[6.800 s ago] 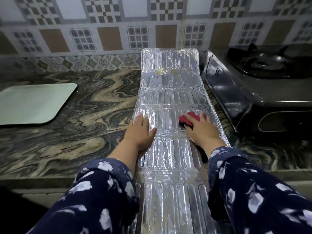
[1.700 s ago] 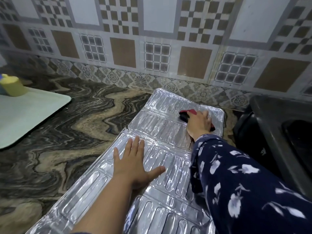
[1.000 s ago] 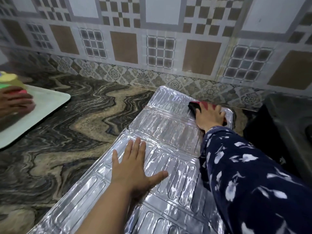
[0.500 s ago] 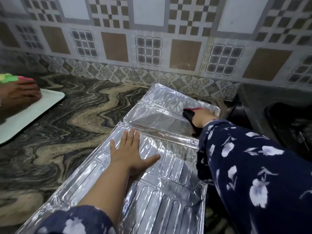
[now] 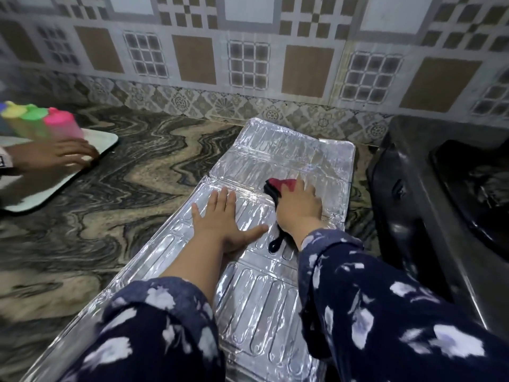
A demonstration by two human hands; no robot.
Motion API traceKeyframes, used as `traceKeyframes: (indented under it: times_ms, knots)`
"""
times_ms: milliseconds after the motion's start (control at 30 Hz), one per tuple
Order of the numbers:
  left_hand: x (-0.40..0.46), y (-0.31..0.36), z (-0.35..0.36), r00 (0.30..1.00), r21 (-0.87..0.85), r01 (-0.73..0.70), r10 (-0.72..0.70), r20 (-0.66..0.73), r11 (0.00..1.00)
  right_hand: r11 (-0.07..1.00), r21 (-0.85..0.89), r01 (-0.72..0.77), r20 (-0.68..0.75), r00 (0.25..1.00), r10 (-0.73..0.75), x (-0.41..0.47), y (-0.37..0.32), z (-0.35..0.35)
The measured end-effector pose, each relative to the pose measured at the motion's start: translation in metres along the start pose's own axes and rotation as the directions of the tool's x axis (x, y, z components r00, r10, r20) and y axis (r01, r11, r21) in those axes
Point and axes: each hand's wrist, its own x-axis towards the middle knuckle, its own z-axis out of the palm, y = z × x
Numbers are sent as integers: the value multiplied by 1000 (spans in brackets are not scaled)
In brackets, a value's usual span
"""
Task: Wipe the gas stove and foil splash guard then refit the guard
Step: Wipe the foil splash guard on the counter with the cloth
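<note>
On the desk (image 5: 132, 188), flat between the tiled wall and the gas stove (image 5: 429, 205): the foil splash guard (image 5: 256, 296), unfolded panel by panel, its near end reaching toward the body, its far end close to the wall. Left hand (image 5: 220, 219) spread wide, palm down, fingers splayed on a middle panel, gripping nothing, only pinning the foil. Right hand (image 5: 298, 205) just beside it, pressed down over a red and black cloth (image 5: 278, 186), fingers curled loosely across the top of the cloth near the fold between the second and third panels. A dark strip trailing out from under the right wrist, probably part of the cloth. Stove to the right, dark, apart from both hands. Further left, a second person's hand (image 5: 55, 155) on a pale board (image 5: 55, 175) beside bright coloured cups (image 5: 41, 119), blurred.

Step in hand, by the look of it: wiping the guard, far panels under the cloth. Refitting not yet begun, the guard being off the stove. Whether the stove is already wiped, impossible to tell.

Next move, likely: more strokes along the ribbed grooves, light pressure, foil held firm against sliding or creasing. Afterwards, a careful lift by both edges, folding along the hinges, standing it up around the stove.
</note>
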Motion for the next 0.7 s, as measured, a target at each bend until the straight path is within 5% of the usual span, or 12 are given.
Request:
traceKeyframes:
  times_ms: [700]
  knots:
    - [-33, 6, -10, 988, -27, -87, 83, -133, 996, 1000, -13, 9, -28, 1000, -9, -95, 24, 16]
